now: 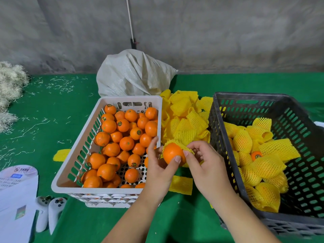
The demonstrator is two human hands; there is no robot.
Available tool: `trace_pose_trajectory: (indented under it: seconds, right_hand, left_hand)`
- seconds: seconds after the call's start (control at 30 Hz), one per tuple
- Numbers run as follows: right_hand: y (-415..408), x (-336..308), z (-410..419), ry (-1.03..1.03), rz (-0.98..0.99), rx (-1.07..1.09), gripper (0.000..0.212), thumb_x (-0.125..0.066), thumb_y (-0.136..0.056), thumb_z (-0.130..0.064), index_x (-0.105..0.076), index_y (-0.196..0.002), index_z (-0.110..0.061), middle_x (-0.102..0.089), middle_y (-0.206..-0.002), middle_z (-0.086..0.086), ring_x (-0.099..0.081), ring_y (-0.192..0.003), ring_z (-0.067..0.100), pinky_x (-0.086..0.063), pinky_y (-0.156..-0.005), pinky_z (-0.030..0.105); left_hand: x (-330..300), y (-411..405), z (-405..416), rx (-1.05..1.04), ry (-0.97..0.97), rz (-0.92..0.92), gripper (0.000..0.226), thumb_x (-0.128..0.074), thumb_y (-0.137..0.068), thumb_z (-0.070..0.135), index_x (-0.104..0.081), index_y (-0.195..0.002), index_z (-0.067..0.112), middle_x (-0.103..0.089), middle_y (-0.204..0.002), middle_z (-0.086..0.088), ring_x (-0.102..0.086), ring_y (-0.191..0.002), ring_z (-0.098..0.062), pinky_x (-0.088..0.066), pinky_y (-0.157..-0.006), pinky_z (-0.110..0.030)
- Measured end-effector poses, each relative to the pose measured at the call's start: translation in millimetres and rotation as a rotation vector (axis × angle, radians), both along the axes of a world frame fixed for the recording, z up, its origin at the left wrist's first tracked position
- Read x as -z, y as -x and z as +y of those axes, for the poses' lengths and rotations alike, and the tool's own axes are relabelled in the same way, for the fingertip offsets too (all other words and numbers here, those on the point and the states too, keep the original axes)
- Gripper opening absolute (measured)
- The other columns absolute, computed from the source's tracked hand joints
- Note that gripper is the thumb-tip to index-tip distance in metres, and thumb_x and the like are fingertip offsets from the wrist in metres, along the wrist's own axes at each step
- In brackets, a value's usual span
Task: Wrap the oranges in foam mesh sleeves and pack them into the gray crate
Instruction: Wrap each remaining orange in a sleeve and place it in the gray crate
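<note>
Between the two crates, my left hand (158, 165) grips an orange (172, 152) from the left and below. A yellow foam mesh sleeve (182, 146) is partly drawn over the orange's far side. My right hand (205, 162) pinches the sleeve's edge at the orange's right. The white crate (70, 172) on the left holds several bare oranges. The gray crate (219, 137) on the right holds several sleeved oranges (242, 141). A pile of loose yellow sleeves (184, 116) lies between the crates behind my hands.
A white woven sack (133, 74) stands behind the white crate. Flat sleeves lie on the green cloth (52, 106), one by my wrists (181, 185) and one left of the white crate (61, 155). Two white controllers (50, 211) and papers (15, 190) sit front left; straw-like fibre (10, 90) at far left.
</note>
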State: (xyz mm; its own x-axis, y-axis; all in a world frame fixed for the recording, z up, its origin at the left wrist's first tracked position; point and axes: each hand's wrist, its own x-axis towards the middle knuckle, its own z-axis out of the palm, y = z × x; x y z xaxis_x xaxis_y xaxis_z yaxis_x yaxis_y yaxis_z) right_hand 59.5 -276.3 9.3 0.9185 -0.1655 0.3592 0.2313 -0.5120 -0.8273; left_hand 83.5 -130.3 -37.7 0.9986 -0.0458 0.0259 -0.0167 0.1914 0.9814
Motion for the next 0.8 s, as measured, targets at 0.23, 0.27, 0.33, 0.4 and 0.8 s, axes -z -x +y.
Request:
trace_pose_trajectory:
  seconds: [0.23,0.27,0.33,0.4,0.8]
  right_hand:
    - [1,-6,7,0.135,-0.147,0.013,0.020,-0.059,-0.097,-0.037,-0.066,-0.102,-0.019,-0.058,-0.096,-0.013,-0.056,-0.091,0.009,-0.045,-0.076,0.018]
    - [0,-7,6,0.092,-0.149,0.026,0.021,-0.057,-0.097,-0.037,-0.065,-0.102,-0.019,-0.059,-0.096,-0.012,-0.058,-0.091,0.010,-0.046,-0.076,0.019]
    - [-2,-8,5,0.042,-0.145,0.030,0.016,-0.059,-0.098,-0.033,-0.064,-0.103,-0.019,-0.058,-0.096,-0.013,-0.059,-0.091,0.006,-0.046,-0.075,0.017]
    - [-3,-8,6,0.079,-0.164,0.002,0.013,-0.059,-0.099,-0.030,-0.063,-0.104,-0.019,-0.057,-0.097,-0.014,-0.057,-0.093,0.006,-0.045,-0.076,0.018]
    - [-7,32,7,0.283,0.002,-0.057,0.044,-0.066,-0.097,-0.030,-0.055,-0.139,-0.022,-0.048,-0.125,-0.009,-0.057,-0.111,0.015,-0.057,-0.085,0.037]
  left_hand:
    - [4,-4,-2,0.015,-0.110,-0.005,0.067,-0.085,-0.073,0.070,-0.057,-0.122,0.034,-0.069,-0.114,-0.011,-0.072,-0.095,-0.023,-0.062,-0.083,-0.038]
    - [5,-3,-2,0.044,-0.135,-0.012,0.070,-0.088,-0.074,0.065,-0.053,-0.124,0.031,-0.068,-0.113,-0.011,-0.071,-0.091,-0.020,-0.060,-0.078,-0.035]
    - [7,-2,-4,0.094,-0.176,-0.050,0.074,-0.092,-0.077,0.054,-0.046,-0.128,0.028,-0.067,-0.113,-0.004,-0.071,-0.089,-0.014,-0.057,-0.072,-0.029]
    - [9,-3,-4,0.096,-0.219,-0.090,0.076,-0.089,-0.079,0.052,-0.044,-0.135,0.030,-0.066,-0.117,0.010,-0.072,-0.096,-0.010,-0.057,-0.075,-0.024]
    - [5,-15,9,0.070,0.082,0.035,0.043,-0.045,-0.113,0.034,-0.045,-0.156,0.027,-0.060,-0.148,-0.009,-0.056,-0.138,-0.033,-0.043,-0.114,-0.063]
